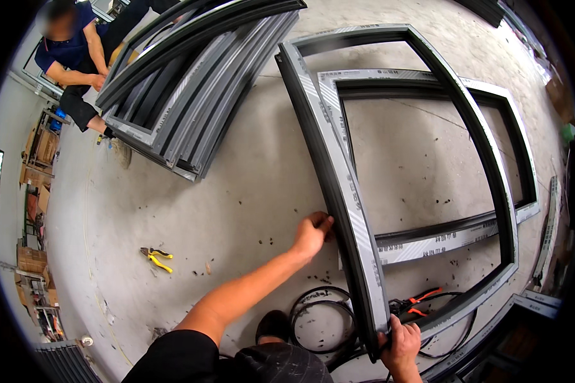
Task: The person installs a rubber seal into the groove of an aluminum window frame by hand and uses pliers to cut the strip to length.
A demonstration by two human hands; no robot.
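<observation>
A grey and black window frame (pixel 358 214), wrapped in printed protective film, stands tilted before me. My left hand (pixel 311 237) is at the middle of its left outer edge, fingers curled in against the dark groove. Whatever those fingers may pinch is hidden. Lower down, my right hand (pixel 402 343) is closed round the frame's near corner, thumb up along the side. Behind it a second window frame (pixel 428 247) of the same kind lies on the floor. A coil of thin black strip (pixel 292 317) rests by my foot, beside orange-handled pliers (pixel 423 299) partly seen through the frame.
Yellow-handled pliers (pixel 156 258) lie on the concrete floor to the left, among scattered dark bits. A stack of frames (pixel 201 121) leans at the upper left, with another person (pixel 73 60) beside it. Shelves with cardboard boxes (pixel 32 258) line the left wall. More frame pieces (pixel 473 348) sit at the lower right.
</observation>
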